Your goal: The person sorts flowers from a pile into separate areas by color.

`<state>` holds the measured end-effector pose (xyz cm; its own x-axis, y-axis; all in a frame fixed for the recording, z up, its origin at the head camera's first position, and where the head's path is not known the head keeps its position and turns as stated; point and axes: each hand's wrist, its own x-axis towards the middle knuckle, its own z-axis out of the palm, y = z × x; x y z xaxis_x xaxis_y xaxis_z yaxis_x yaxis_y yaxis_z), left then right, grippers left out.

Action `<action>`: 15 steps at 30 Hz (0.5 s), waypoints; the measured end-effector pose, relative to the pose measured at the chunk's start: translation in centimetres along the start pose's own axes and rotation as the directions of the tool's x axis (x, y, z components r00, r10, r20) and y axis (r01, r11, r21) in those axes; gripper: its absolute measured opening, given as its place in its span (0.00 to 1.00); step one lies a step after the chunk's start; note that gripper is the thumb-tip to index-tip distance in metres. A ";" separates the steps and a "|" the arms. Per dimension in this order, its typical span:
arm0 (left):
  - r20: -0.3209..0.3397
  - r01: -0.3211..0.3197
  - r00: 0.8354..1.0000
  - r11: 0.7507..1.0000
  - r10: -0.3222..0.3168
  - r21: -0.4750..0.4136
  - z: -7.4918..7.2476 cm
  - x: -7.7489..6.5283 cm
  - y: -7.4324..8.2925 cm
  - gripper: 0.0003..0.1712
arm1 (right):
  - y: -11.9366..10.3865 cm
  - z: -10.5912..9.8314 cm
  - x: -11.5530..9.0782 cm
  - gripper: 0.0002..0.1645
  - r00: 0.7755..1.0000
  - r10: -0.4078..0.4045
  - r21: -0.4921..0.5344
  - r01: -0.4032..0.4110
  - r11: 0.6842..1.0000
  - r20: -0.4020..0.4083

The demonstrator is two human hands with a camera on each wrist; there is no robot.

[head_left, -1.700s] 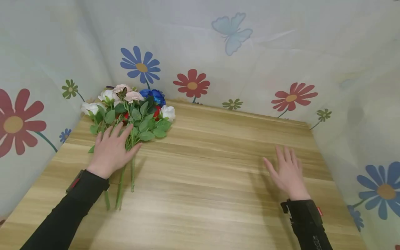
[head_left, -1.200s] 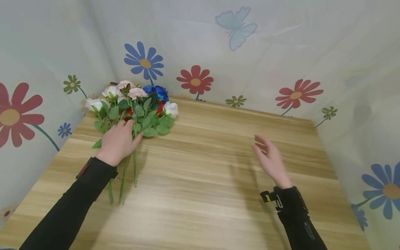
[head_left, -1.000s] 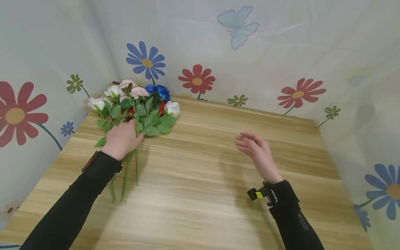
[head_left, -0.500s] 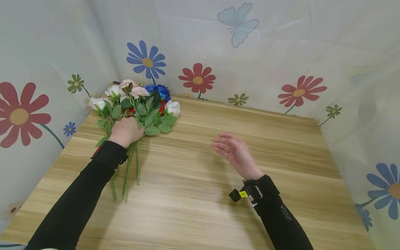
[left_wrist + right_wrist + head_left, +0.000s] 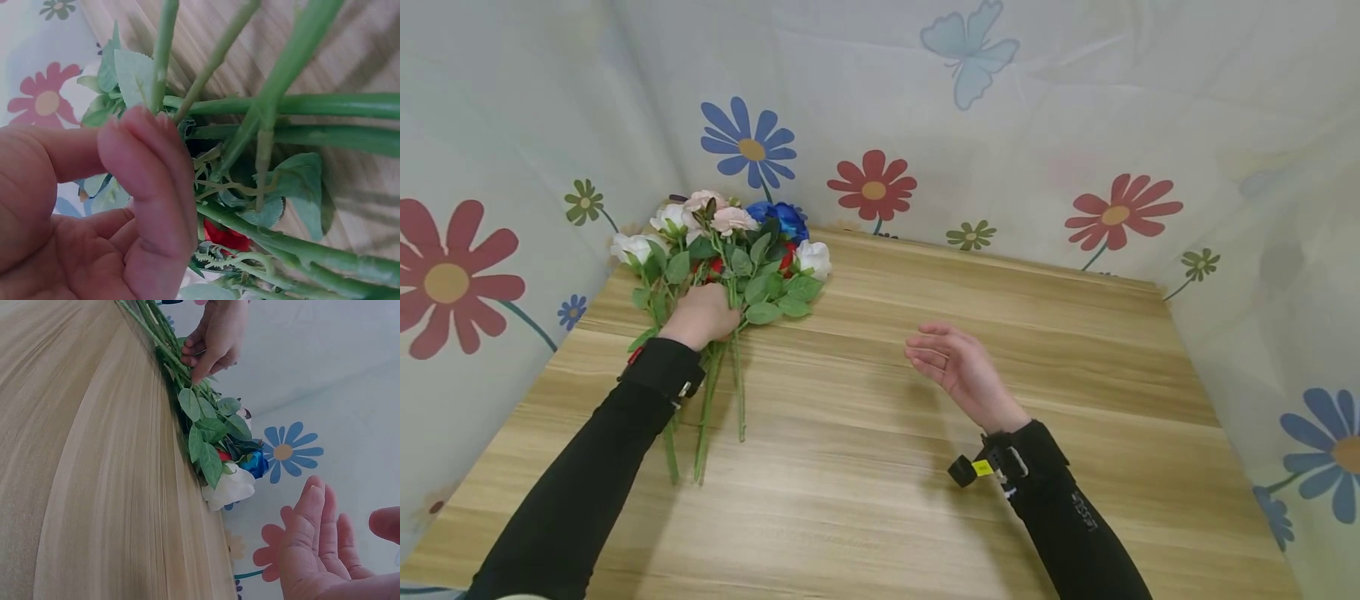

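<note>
Head view | left hand (image 5: 700, 315) grip curled round flower stems (image 5: 722, 383) | right hand (image 5: 955, 371) grip relaxed apart above table (image 5: 1075, 333)

Left hand (image 5: 700, 315) on flower bunch (image 5: 730, 250)

Black sleeves (image 5: 587, 475), perhaps yellow-tagged wrist strap (image 5: 981, 467).
</note>
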<state>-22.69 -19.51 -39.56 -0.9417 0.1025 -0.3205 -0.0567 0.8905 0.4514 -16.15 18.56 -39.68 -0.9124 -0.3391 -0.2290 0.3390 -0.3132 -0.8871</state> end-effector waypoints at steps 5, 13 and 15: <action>0.008 -0.005 1.000 1.000 0.005 -0.030 -0.1 0.1 0.1 0.25 | -0.2 -0.3 0.1 0.15 1.000 0.009 -0.012 -0.009 1.000 0.006; -0.002 -0.031 1.000 0.994 0.031 -0.108 0.0 -0.5 -0.1 0.30 | -0.7 -0.7 0.1 0.17 0.999 0.033 -0.016 -0.032 0.999 0.014; -0.010 -0.038 0.999 0.993 0.037 -0.114 0.0 -0.8 -0.2 0.31 | -0.8 -0.7 0.1 0.16 0.999 0.036 -0.019 -0.036 0.999 0.013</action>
<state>-21.93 -19.73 -39.43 -0.9464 0.1308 -0.2952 -0.0585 0.8296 0.5552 -16.72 19.44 -39.27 -0.8965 -0.3619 -0.2555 0.3671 -0.2842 -0.8857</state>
